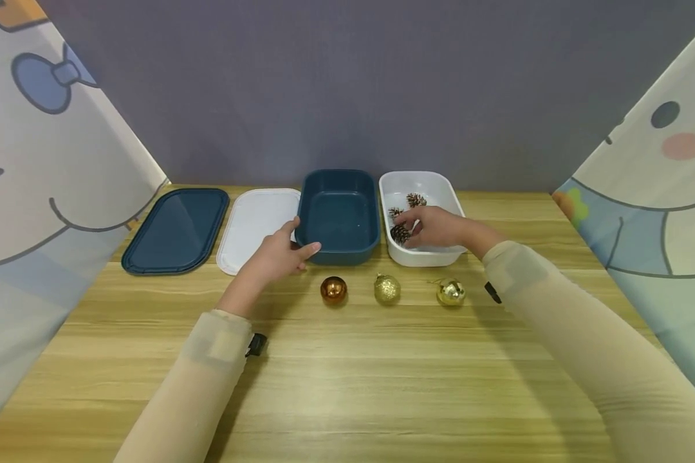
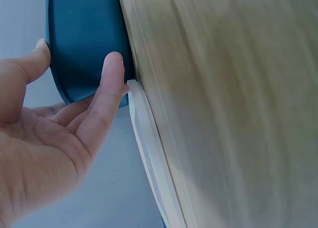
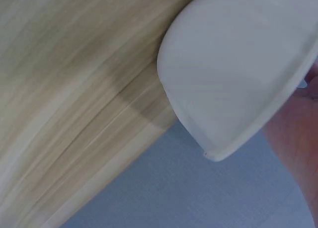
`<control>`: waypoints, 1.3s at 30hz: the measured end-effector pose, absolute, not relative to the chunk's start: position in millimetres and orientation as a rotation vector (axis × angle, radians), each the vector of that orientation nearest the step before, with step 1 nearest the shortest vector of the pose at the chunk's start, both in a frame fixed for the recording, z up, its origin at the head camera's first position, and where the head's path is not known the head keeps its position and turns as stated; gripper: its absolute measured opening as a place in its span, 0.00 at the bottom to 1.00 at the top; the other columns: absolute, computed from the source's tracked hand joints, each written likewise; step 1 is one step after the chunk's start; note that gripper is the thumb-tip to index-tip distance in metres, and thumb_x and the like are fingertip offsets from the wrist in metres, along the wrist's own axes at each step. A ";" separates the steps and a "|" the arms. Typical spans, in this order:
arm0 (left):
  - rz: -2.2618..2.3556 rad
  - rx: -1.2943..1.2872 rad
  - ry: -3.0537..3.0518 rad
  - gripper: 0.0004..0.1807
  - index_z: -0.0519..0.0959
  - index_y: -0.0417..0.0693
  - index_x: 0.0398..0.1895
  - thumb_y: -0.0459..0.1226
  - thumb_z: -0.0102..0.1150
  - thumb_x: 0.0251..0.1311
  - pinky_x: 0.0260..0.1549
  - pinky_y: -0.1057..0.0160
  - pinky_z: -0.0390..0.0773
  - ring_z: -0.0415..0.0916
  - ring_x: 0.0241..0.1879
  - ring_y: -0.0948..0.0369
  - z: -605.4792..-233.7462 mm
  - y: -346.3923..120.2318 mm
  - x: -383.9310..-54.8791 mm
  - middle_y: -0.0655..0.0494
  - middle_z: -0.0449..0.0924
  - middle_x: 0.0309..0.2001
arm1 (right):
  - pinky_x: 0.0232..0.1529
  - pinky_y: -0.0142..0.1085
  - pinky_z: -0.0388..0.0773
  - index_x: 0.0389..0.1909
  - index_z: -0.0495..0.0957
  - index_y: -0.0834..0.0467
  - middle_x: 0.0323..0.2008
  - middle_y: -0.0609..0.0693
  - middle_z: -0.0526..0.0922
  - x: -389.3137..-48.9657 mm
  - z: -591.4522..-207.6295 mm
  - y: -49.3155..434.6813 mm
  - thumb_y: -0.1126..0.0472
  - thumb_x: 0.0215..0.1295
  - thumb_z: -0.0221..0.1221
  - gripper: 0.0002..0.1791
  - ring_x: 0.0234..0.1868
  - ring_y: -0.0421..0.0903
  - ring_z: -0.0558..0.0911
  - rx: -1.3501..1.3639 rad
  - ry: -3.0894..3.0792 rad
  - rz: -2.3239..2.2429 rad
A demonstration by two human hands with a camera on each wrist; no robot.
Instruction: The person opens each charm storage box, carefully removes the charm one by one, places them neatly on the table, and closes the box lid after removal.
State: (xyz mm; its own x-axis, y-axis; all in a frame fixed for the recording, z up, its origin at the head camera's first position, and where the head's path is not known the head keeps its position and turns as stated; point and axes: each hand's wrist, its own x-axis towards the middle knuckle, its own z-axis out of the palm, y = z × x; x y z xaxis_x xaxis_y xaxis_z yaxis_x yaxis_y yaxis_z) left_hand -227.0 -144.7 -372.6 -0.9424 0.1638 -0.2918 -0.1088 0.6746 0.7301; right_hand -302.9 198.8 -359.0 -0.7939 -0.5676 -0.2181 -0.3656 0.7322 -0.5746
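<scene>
My left hand (image 1: 279,254) touches the front left corner of a dark blue bin (image 1: 350,258), its fingers fairly straight. In the left wrist view the thumb meets the rim of the blue bin (image 2: 89,49). My right hand (image 1: 437,226) reaches into a white bin (image 1: 423,258), with thumb and fingers about a brown pine cone (image 1: 399,234) that they seem to pinch. Two more pine cones lie in that bin, one a pine cone (image 1: 417,200) at the back. The right wrist view shows the white bin's wall (image 3: 228,74), which hides the fingertips.
A shiny copper ball (image 1: 333,290), a textured gold ball (image 1: 387,289) and a shiny gold ball (image 1: 451,292) lie before the bins. To the left lie a white lid (image 1: 255,222) and a dark blue lid (image 1: 176,230). A grey panel (image 1: 347,90) stands behind.
</scene>
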 end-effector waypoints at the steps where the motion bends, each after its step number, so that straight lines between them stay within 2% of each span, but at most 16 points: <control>1: 1.150 0.039 2.554 0.51 0.37 0.51 0.89 0.52 0.58 0.79 0.45 0.58 0.88 0.89 0.43 0.53 -372.7 -144.2 -227.3 0.40 0.86 0.58 | 0.60 0.52 0.82 0.71 0.76 0.64 0.56 0.66 0.81 -302.8 -359.2 198.1 0.67 0.66 0.71 0.32 0.55 0.60 0.88 -0.719 2.551 -0.723; 7: 1.172 0.049 2.541 0.51 0.37 0.51 0.89 0.52 0.58 0.79 0.43 0.60 0.87 0.88 0.42 0.52 -373.7 -141.4 -229.4 0.40 0.87 0.56 | 0.55 0.47 0.84 0.58 0.79 0.66 0.57 0.65 0.82 -304.8 -361.1 196.8 0.70 0.63 0.71 0.23 0.49 0.57 0.90 -0.722 2.560 -0.730; 10: 1.168 0.047 2.537 0.51 0.36 0.51 0.89 0.52 0.58 0.79 0.43 0.61 0.87 0.88 0.42 0.52 -373.8 -141.4 -229.6 0.40 0.87 0.56 | 0.51 0.43 0.84 0.55 0.78 0.65 0.59 0.65 0.82 -305.5 -364.7 195.6 0.72 0.61 0.70 0.22 0.45 0.54 0.89 -0.736 2.558 -0.737; 13: 1.161 0.042 2.539 0.51 0.36 0.51 0.89 0.52 0.58 0.79 0.44 0.60 0.87 0.88 0.42 0.52 -372.6 -142.8 -228.4 0.40 0.87 0.56 | 0.52 0.46 0.84 0.57 0.76 0.65 0.58 0.67 0.83 -306.3 -368.8 192.6 0.72 0.61 0.69 0.23 0.43 0.54 0.90 -0.806 2.575 -0.692; 16: 1.159 0.035 2.546 0.51 0.36 0.52 0.89 0.52 0.58 0.79 0.46 0.58 0.88 0.88 0.42 0.53 -371.4 -145.1 -227.4 0.40 0.87 0.56 | 0.57 0.52 0.84 0.61 0.76 0.65 0.56 0.68 0.85 -307.6 -369.8 188.8 0.71 0.61 0.67 0.26 0.44 0.57 0.92 -0.867 2.603 -0.642; 19: 1.158 0.018 2.552 0.51 0.36 0.52 0.89 0.52 0.58 0.79 0.47 0.56 0.88 0.89 0.42 0.53 -370.1 -146.8 -225.5 0.41 0.87 0.56 | 0.59 0.53 0.83 0.63 0.78 0.65 0.54 0.67 0.85 -308.2 -367.5 186.5 0.69 0.62 0.67 0.26 0.46 0.58 0.92 -0.874 2.620 -0.616; 26: 1.152 0.036 2.555 0.51 0.36 0.51 0.89 0.52 0.58 0.79 0.48 0.56 0.88 0.88 0.42 0.53 -369.2 -145.7 -225.8 0.41 0.87 0.56 | 0.59 0.50 0.83 0.61 0.82 0.62 0.54 0.64 0.85 -304.1 -364.5 189.4 0.66 0.64 0.68 0.23 0.48 0.56 0.92 -0.808 2.623 -0.646; 34: 1.154 0.014 2.547 0.51 0.36 0.53 0.89 0.52 0.58 0.79 0.48 0.56 0.88 0.89 0.44 0.53 -370.7 -146.0 -225.5 0.40 0.85 0.60 | 0.55 0.44 0.81 0.66 0.80 0.59 0.64 0.62 0.82 -302.5 -354.4 196.8 0.58 0.65 0.74 0.29 0.54 0.56 0.89 -0.638 2.675 -0.768; 39: 1.156 0.009 2.563 0.51 0.37 0.53 0.89 0.53 0.59 0.78 0.45 0.59 0.87 0.88 0.43 0.53 -369.5 -145.2 -224.4 0.42 0.86 0.58 | 0.50 0.35 0.78 0.67 0.78 0.61 0.64 0.62 0.81 -299.2 -345.4 203.1 0.60 0.63 0.76 0.32 0.52 0.54 0.87 -0.616 2.680 -0.915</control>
State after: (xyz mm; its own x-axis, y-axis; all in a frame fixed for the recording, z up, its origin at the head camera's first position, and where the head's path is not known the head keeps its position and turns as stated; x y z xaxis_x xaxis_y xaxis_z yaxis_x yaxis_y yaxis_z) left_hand -224.4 -145.2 -369.5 -0.9460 0.1388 -0.2929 -0.1278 0.6708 0.7305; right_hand -299.2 203.1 -345.4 -0.8815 -0.4635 -0.0901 -0.3116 0.7145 -0.6265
